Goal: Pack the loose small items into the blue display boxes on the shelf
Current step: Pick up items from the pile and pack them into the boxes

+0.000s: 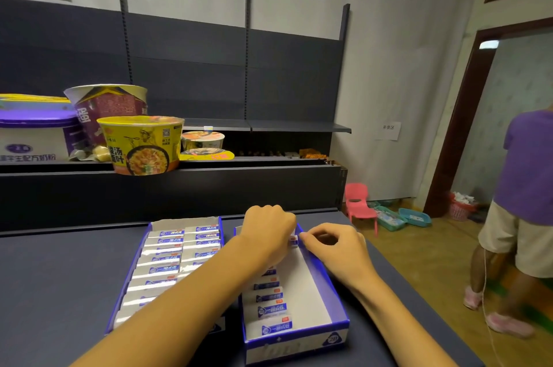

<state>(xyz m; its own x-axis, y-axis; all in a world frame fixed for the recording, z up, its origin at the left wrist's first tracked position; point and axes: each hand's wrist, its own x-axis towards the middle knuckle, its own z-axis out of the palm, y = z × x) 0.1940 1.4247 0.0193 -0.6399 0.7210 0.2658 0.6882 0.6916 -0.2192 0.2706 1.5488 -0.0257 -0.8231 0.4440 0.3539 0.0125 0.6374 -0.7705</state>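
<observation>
Two blue display boxes sit side by side on the dark shelf top. The left box [140, 265] is filled with two rows of small white-and-blue packets. The right box [324, 286] has one row of packets [270, 310] along its left side, its right half showing bare white floor. My left hand [269, 229] is curled over the far end of the right box, gripping a small white-and-blue packet [293, 241]. My right hand [335, 247] pinches the same packet's end from the right, above the box's right wall.
Instant noodle bowls [143, 145] and a milk powder tub [33, 136] stand on the shelf behind. A person in a purple shirt [526, 175] stands at the right by a doorway. A pink chair [359, 205] and teal baskets [414, 217] are on the floor.
</observation>
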